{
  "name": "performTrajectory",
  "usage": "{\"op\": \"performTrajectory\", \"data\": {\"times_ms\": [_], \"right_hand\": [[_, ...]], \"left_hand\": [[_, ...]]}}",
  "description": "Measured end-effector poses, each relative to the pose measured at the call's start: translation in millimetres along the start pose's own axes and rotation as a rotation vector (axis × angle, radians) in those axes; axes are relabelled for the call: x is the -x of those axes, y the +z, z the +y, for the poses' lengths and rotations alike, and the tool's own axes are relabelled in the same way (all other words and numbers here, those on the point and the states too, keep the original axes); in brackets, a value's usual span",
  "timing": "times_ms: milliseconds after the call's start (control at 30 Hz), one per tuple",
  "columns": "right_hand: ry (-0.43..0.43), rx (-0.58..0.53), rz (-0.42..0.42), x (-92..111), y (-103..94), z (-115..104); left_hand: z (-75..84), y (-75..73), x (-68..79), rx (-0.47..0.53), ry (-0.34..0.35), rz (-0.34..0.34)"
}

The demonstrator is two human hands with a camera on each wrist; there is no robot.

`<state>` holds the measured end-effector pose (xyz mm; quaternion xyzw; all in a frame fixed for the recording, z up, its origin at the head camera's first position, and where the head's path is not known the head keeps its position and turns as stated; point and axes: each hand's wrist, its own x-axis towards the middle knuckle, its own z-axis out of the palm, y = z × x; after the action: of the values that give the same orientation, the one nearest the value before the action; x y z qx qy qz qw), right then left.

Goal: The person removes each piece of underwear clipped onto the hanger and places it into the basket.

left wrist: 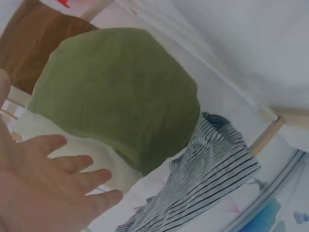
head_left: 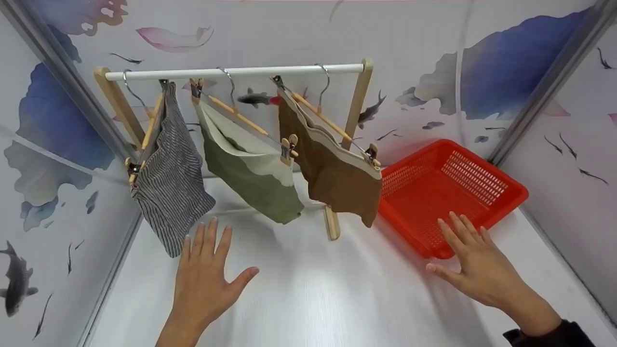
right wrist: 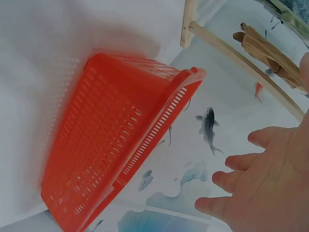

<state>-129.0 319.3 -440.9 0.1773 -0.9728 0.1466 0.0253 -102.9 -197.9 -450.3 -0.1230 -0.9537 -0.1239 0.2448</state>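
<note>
My left hand [head_left: 205, 282] is held flat with fingers spread, in front of the hanging striped garment [head_left: 171, 178]; nothing is in it. Spread as well, my right hand [head_left: 477, 270] hovers by the near rim of a red plastic basket [head_left: 501, 212], holding nothing. A green garment with a pale top band [head_left: 250, 180] hangs in the middle of the rack, and a brown one [head_left: 337, 178] to its right. Each is clipped to a wooden hanger. In the left wrist view the green garment [left wrist: 120, 92] fills the centre, beyond the open palm [left wrist: 38, 183].
The rack has a white rail [head_left: 270, 72] and wooden legs [head_left: 359, 101] and stands on a white table [head_left: 308, 289]. Walls printed with fish and leaves [head_left: 501, 62] enclose it on the back and both sides. The basket stands right of the rack.
</note>
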Motion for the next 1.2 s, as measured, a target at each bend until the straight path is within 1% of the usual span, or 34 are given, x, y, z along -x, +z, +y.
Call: {"op": "performTrajectory", "data": {"times_ms": [67,133,267,367,467,533,633,700,800,933,1033,1100,1200], "right_hand": [[-0.011,0.002,0.002,0,-1.6,-4],[-0.02,0.007,0.004,-1,-3.2,-7],[-0.034,0.014,0.015,-1,-6.0,-15],[-0.057,0.015,0.041,-1,-7.1,-21],[-0.083,0.016,0.07,-1,-7.7,-27],[-0.095,0.019,0.082,-1,-8.1,-30],[-0.108,0.025,0.091,-1,-8.7,-34],[-0.11,0.026,0.089,-1,-8.8,-37],[-0.119,0.026,0.095,-2,-8.5,-40],[-0.132,0.021,0.114,-3,-8.1,-43],[-0.13,0.012,0.12,-2,-8.7,-45],[-0.129,0.006,0.118,-2,-8.6,-47],[-0.13,-0.011,0.125,-2,-7.8,-50]], "left_hand": [[0.4,-5.5,-4.1,0.005,0.045,0.114],[0.0,-11.7,-9.3,0.019,0.076,0.221],[-3.8,-26.5,-22.1,0.057,0.085,0.404],[-9.2,-38.0,-32.3,0.058,0.058,0.539],[-15.4,-47.7,-41.5,0.044,0.015,0.664],[-18.9,-52.9,-47.2,0.043,-0.016,0.728],[-22.5,-58.9,-56.0,0.047,-0.047,0.804],[-24.0,-63.0,-62.9,0.05,-0.074,0.833],[-29.9,-68.3,-73.1,0.076,-0.144,0.829],[-38.8,-75.1,-85.1,0.103,-0.27,0.754],[-38.8,-79.6,-94.5,0.148,-0.371,0.707],[-37.5,-82.3,-100.8,0.179,-0.432,0.691],[-37.8,-86.2,-108.8,0.209,-0.505,0.676]]}}
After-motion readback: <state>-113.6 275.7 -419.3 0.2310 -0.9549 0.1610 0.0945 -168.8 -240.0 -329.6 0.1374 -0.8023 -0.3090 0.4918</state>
